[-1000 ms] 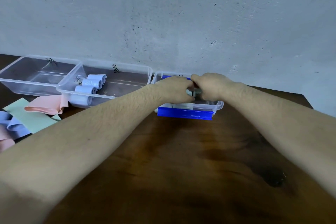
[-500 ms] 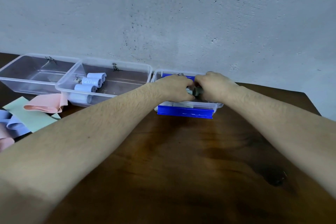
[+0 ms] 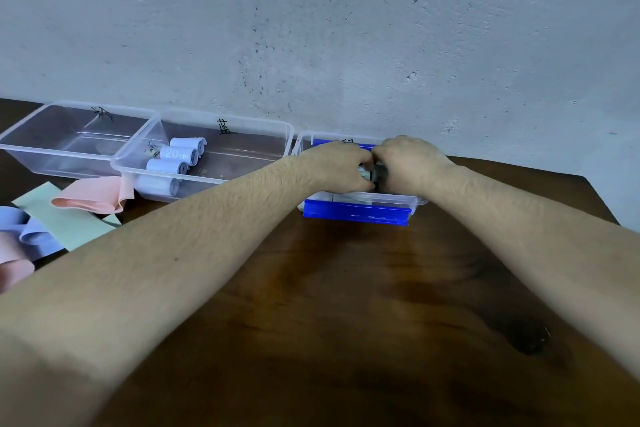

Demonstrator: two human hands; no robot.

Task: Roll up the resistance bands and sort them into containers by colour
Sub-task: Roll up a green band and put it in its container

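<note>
rolled bands [image 3: 173, 163] in middle container [image 3: 221, 180] | both hands over right container [image 3: 398, 199]

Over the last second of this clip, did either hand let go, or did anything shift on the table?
Almost nothing changed. Both the left hand and the right hand keep gripping the small dark rolled band over the clear plastic container with the blue front strip, in the same spot. Neither let go. The pale blue rolls in the middle clear container and the loose pink band stayed put.
</note>
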